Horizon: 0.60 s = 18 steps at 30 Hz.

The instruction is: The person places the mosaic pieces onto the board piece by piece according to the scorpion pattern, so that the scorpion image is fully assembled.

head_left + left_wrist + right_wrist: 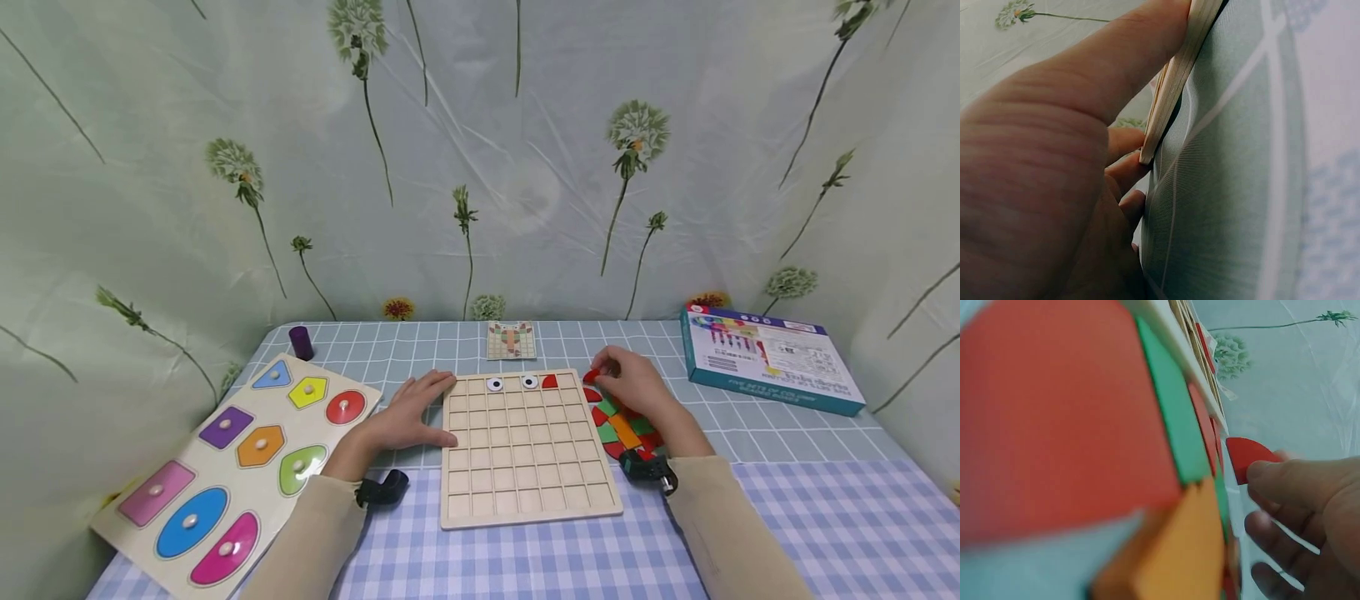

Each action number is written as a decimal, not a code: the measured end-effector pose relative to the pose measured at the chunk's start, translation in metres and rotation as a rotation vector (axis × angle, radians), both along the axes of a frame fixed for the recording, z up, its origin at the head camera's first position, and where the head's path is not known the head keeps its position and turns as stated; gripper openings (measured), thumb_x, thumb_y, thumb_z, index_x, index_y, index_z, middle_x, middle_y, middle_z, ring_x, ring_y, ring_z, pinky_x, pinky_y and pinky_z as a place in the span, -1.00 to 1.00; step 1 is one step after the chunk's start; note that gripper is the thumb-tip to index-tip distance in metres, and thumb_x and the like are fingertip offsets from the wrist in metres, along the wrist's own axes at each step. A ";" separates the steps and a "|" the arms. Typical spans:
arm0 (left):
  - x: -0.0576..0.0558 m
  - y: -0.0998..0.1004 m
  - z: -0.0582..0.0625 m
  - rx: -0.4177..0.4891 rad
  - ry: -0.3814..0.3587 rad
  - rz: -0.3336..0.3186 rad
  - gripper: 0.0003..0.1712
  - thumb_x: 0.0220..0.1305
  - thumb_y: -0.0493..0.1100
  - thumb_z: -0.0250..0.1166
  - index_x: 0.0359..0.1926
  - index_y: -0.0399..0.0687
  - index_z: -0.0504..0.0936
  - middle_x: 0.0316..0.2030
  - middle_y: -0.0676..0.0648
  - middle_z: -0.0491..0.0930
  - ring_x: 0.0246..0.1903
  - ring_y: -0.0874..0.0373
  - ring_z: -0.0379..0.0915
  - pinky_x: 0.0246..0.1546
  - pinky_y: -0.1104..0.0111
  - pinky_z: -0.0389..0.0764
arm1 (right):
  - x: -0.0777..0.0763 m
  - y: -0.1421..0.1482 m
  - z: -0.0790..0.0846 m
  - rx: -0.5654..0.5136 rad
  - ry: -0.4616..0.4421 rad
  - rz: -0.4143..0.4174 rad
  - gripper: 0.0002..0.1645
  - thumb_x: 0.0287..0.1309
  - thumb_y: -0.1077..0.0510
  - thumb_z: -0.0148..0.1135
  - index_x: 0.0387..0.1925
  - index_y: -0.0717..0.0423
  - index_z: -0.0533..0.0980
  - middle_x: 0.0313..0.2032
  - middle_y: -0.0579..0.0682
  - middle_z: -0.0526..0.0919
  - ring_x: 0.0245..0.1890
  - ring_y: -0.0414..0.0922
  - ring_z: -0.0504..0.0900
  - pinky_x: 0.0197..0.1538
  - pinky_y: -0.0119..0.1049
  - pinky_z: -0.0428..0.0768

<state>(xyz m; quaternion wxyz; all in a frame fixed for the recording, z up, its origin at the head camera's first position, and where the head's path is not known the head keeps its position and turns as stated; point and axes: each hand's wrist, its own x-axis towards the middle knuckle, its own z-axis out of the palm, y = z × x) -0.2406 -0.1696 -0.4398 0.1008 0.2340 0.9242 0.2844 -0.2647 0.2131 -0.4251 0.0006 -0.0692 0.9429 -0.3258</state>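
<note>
A wooden grid board (525,467) lies in front of me, with two round eye pieces (495,384) and a red quarter-circle piece (550,382) in its top row. My left hand (401,419) rests against the board's left side, thumb and fingertips on its edge, as the left wrist view also shows. My right hand (639,385) pinches another red quarter-circle piece (1247,456) between thumb and finger, just beyond the board's top right corner. Below that hand, red, green and orange pieces (624,431) lie in a pile along the right side of the board.
A small pattern card (512,341) lies behind the board. At left is a shape puzzle board with knobs (258,500), with a purple cylinder (301,342) behind it. A flat box (772,358) sits at the back right, near the patterned curtain (540,167).
</note>
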 end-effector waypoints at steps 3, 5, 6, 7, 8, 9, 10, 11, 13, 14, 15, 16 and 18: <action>0.000 0.000 0.001 -0.003 0.000 0.001 0.15 0.01 0.21 0.52 0.53 -0.04 0.18 0.54 -0.13 0.11 0.58 -0.15 -0.17 0.56 -0.16 -0.24 | 0.001 0.001 0.006 0.000 -0.004 0.040 -0.60 0.30 0.23 0.23 0.16 0.00 0.50 -0.15 0.13 0.57 -0.16 0.01 0.51 -0.20 -0.34 0.58; 0.000 0.000 0.001 -0.005 0.000 0.001 0.15 0.01 0.21 0.52 0.53 -0.04 0.18 0.54 -0.13 0.11 0.58 -0.14 -0.17 0.56 -0.16 -0.24 | 0.003 0.001 0.010 -0.001 -0.016 0.066 -0.53 0.33 0.24 0.19 0.25 -0.05 0.49 -0.06 0.14 0.58 -0.13 0.02 0.50 -0.23 -0.35 0.58; 0.000 0.000 0.001 -0.006 0.002 0.001 0.15 0.01 0.21 0.52 0.53 -0.04 0.18 0.54 -0.13 0.12 0.58 -0.15 -0.16 0.56 -0.16 -0.23 | 0.003 0.001 0.011 0.002 -0.017 0.079 -0.51 0.33 0.25 0.17 0.27 -0.07 0.49 -0.01 0.15 0.58 -0.11 0.02 0.50 -0.23 -0.35 0.58; 0.000 0.000 0.001 -0.007 0.004 0.001 0.15 0.01 0.21 0.52 0.53 -0.04 0.18 0.54 -0.13 0.12 0.58 -0.15 -0.16 0.56 -0.16 -0.23 | 0.004 0.001 0.013 0.008 -0.014 0.092 -0.51 0.34 0.25 0.15 0.27 -0.07 0.50 0.02 0.15 0.58 -0.10 0.02 0.49 -0.21 -0.34 0.58; 0.000 0.000 0.001 -0.007 0.005 0.000 0.15 0.01 0.21 0.52 0.53 -0.05 0.19 0.54 -0.13 0.12 0.58 -0.15 -0.16 0.56 -0.16 -0.23 | 0.005 0.000 0.013 0.011 -0.012 0.102 -0.53 0.35 0.25 0.13 0.26 -0.07 0.52 0.04 0.15 0.58 -0.10 0.03 0.49 -0.20 -0.33 0.58; 0.000 0.000 0.001 -0.007 0.005 0.001 0.15 0.01 0.21 0.52 0.53 -0.05 0.19 0.54 -0.13 0.12 0.58 -0.15 -0.16 0.56 -0.16 -0.23 | 0.005 0.000 0.014 0.013 -0.008 0.109 -0.55 0.36 0.25 0.11 0.23 -0.07 0.55 0.04 0.14 0.58 -0.09 0.03 0.48 -0.17 -0.31 0.57; 0.000 0.000 0.001 -0.005 0.005 0.002 0.15 0.01 0.21 0.52 0.52 -0.05 0.19 0.54 -0.13 0.12 0.58 -0.15 -0.16 0.56 -0.16 -0.23 | 0.005 -0.001 0.015 0.023 0.003 0.119 -0.58 0.37 0.26 0.10 0.19 -0.05 0.58 0.03 0.14 0.58 -0.09 0.02 0.48 -0.16 -0.30 0.55; 0.000 0.000 0.001 -0.005 0.006 0.003 0.15 0.00 0.21 0.52 0.52 -0.04 0.19 0.54 -0.13 0.12 0.58 -0.15 -0.16 0.56 -0.16 -0.23 | 0.005 -0.001 0.015 0.030 0.014 0.125 -0.60 0.37 0.27 0.09 0.16 -0.04 0.60 0.01 0.14 0.58 -0.10 0.02 0.47 -0.15 -0.29 0.54; 0.001 0.000 0.001 -0.004 0.005 0.004 0.15 0.00 0.22 0.52 0.53 -0.04 0.19 0.54 -0.13 0.12 0.58 -0.15 -0.16 0.56 -0.17 -0.23 | 0.005 -0.002 0.015 0.033 0.023 0.128 -0.63 0.37 0.27 0.07 0.10 -0.02 0.63 -0.03 0.13 0.58 -0.11 0.02 0.47 -0.14 -0.28 0.53; 0.001 0.000 0.001 -0.004 0.005 0.004 0.15 0.00 0.22 0.52 0.53 -0.04 0.19 0.54 -0.13 0.12 0.58 -0.15 -0.16 0.56 -0.17 -0.24 | 0.006 -0.003 0.015 0.030 0.023 0.124 -0.65 0.37 0.27 0.07 0.07 -0.02 0.63 -0.05 0.12 0.57 -0.12 0.02 0.46 -0.15 -0.29 0.52; 0.001 0.000 0.001 -0.005 0.004 0.005 0.16 0.00 0.22 0.52 0.53 -0.04 0.19 0.54 -0.13 0.12 0.58 -0.15 -0.15 0.56 -0.17 -0.24 | 0.006 -0.003 0.014 0.027 0.020 0.120 -0.66 0.37 0.27 0.07 0.06 -0.01 0.64 -0.05 0.12 0.57 -0.13 0.02 0.46 -0.16 -0.29 0.52; 0.001 0.000 0.001 -0.006 0.005 0.004 0.16 0.00 0.22 0.52 0.53 -0.04 0.19 0.53 -0.13 0.12 0.58 -0.15 -0.15 0.56 -0.17 -0.24 | 0.006 -0.003 0.014 0.020 0.013 0.116 -0.67 0.37 0.26 0.07 0.05 -0.01 0.63 -0.04 0.12 0.57 -0.13 0.02 0.46 -0.17 -0.29 0.53; 0.001 0.001 0.001 -0.007 0.004 0.003 0.15 0.00 0.22 0.52 0.53 -0.03 0.18 0.53 -0.13 0.12 0.58 -0.15 -0.15 0.56 -0.17 -0.24 | 0.006 -0.004 0.014 0.005 -0.002 0.106 -0.69 0.36 0.25 0.09 0.05 -0.01 0.62 -0.02 0.13 0.58 -0.11 0.02 0.48 -0.16 -0.29 0.55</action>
